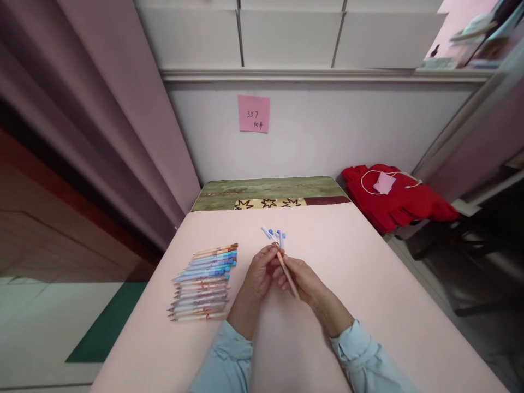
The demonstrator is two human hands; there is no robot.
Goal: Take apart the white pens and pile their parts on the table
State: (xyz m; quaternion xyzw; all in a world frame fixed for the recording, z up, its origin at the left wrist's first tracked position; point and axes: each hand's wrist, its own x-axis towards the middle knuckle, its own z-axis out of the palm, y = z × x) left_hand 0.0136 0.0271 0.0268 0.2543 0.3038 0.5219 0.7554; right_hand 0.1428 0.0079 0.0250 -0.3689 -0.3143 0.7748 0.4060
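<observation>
Pen (292, 284), slim and brown-ended, is pinched by left hand (262, 268) and right hand (303, 277) over the smooth worktop (380, 311), between its side edges. Slender pens (207, 272) lie side by side toward its left edge.

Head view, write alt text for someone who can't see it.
A person's hands hold a peach pen or pencil above a pale pink table. A row of similar ones lies to the left; small blue pieces lie beyond the hands.
</observation>
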